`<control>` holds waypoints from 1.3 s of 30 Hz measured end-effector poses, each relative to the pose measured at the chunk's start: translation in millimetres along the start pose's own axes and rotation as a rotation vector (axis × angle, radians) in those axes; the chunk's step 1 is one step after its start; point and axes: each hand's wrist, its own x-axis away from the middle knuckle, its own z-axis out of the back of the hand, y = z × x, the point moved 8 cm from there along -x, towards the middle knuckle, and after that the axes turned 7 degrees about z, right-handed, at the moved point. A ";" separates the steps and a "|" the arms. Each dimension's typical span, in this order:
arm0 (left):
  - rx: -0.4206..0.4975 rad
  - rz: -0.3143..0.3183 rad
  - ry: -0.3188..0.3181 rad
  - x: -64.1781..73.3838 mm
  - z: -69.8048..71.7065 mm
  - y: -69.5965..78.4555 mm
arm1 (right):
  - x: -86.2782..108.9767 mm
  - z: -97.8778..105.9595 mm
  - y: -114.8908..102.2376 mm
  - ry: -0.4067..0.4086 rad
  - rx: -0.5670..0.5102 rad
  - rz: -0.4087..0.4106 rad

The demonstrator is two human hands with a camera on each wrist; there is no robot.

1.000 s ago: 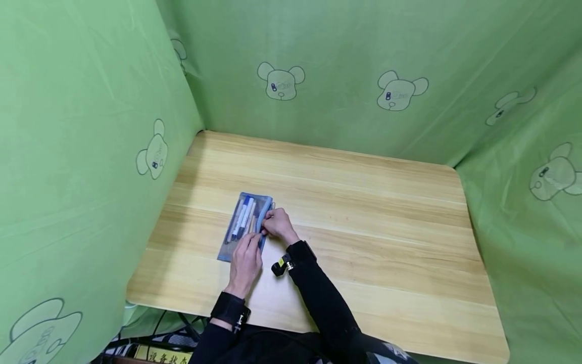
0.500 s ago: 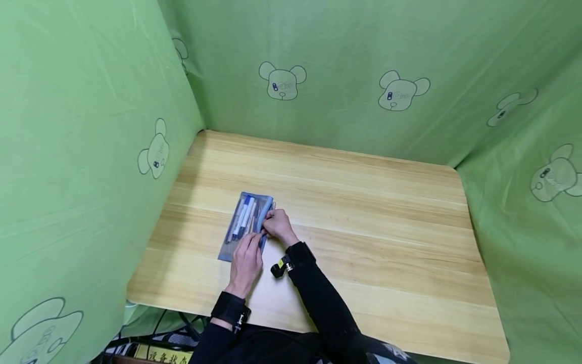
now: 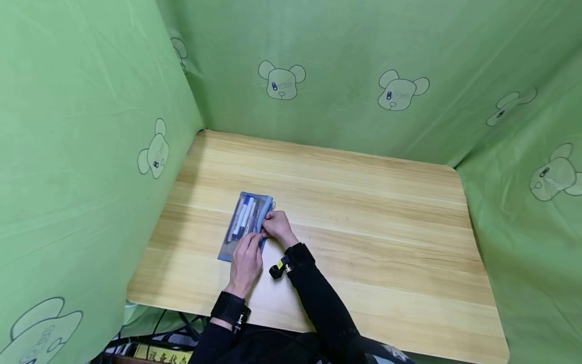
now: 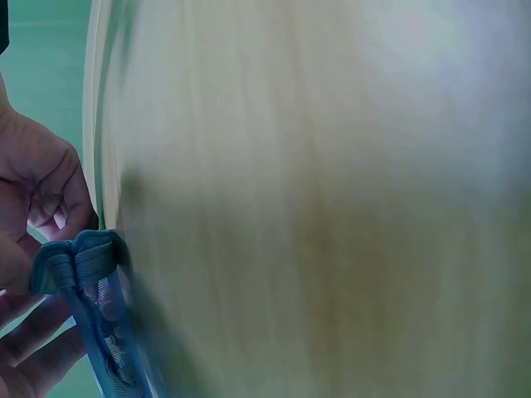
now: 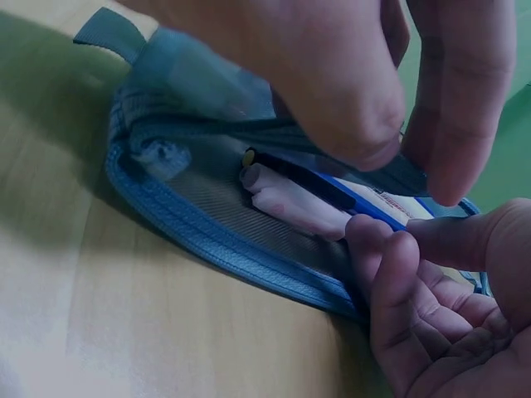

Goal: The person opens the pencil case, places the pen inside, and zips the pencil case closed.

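A blue mesh pencil case [image 3: 225, 253] lies on the table, with several white-and-blue markers [image 3: 245, 217] showing through it. My left hand [image 3: 245, 260] grips the edge of its opening near the close end; in the left wrist view, the case's corner [image 4: 95, 257] stands between the hands. On the zipper side, my right hand [image 3: 278, 227] reaches into the opening. Seen from the right wrist, its thumb and fingers pinch a blue pen [image 5: 365, 209] with a dark end. Beside that pen lies a whitish rolled thing [image 5: 290, 203], its kind unclear. Fingers partly hide the zipper.
The wooden table [image 3: 364, 242] extends to the right and behind the case. Green curtains [image 3: 336, 116] with bear-head prints stand along the back and both sides. Cables and a yellow sign [image 3: 168, 355] are below the table's front left edge.
My right hand has shifted slightly toward me along the zipper side. The left hand and the pencil case stay in nearly the same place.
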 end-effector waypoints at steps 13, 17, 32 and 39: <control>-0.007 -0.001 -0.003 0.1 -1.0 -0.6 | 0.9 -0.4 2.4 -0.035 -0.042 -0.004; -0.009 -0.002 -0.004 -0.5 -1.2 0.8 | 1.7 -0.2 1.2 -0.054 -0.049 0.007; -0.017 -0.007 -0.006 -1.1 -3.7 3.7 | 4.9 5.8 -9.7 -0.113 0.066 0.043; -0.011 -0.019 0.012 -1.0 -3.9 4.7 | 0.6 19.3 -17.8 -0.069 0.166 0.075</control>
